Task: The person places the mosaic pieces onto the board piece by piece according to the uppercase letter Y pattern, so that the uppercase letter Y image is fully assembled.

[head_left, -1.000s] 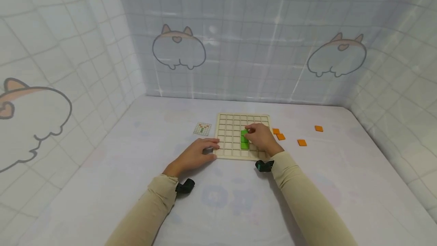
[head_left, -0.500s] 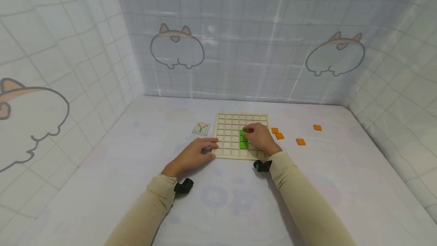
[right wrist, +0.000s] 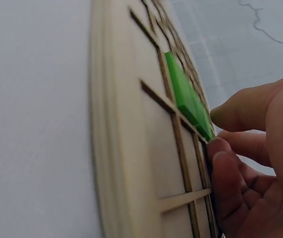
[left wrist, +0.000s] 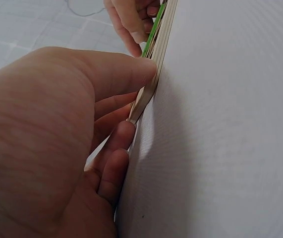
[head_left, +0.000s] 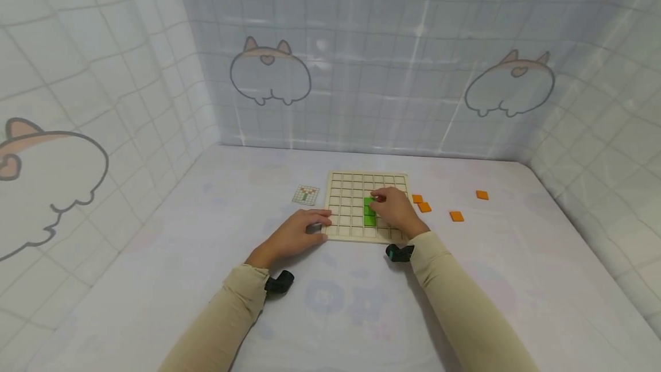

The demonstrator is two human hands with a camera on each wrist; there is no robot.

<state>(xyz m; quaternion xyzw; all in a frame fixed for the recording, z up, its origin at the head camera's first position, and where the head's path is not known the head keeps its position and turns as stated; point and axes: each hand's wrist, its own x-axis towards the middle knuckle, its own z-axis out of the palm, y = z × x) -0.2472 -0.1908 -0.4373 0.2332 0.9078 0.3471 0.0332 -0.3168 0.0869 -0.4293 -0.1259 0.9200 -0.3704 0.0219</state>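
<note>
A pale wooden grid board [head_left: 346, 201] lies flat on the white cloth. In one of its columns sits a short row of bright green square tiles [head_left: 369, 220]. My right hand [head_left: 395, 208] reaches over the board, its curled thumb and fingers pinching at the far green tile. The right wrist view shows its fingertips at the end of the green row [right wrist: 186, 96]; that end is partly covered. My left hand [head_left: 298, 233] rests at the board's near left corner. Seen from the left wrist, its thumb [left wrist: 131, 74] touches the board's side edge, with the other fingers loosely bent.
A small printed pattern card [head_left: 306, 194] lies left of the board. Several orange square tiles [head_left: 457, 216] are scattered to its right, two of them touching near the board's edge. Tiled-pattern cloth walls [head_left: 356, 90] enclose the table at the back and sides.
Hands, board and tiles keep their places; the head view has only shifted slightly. The right fingers stay at the far green tile.
</note>
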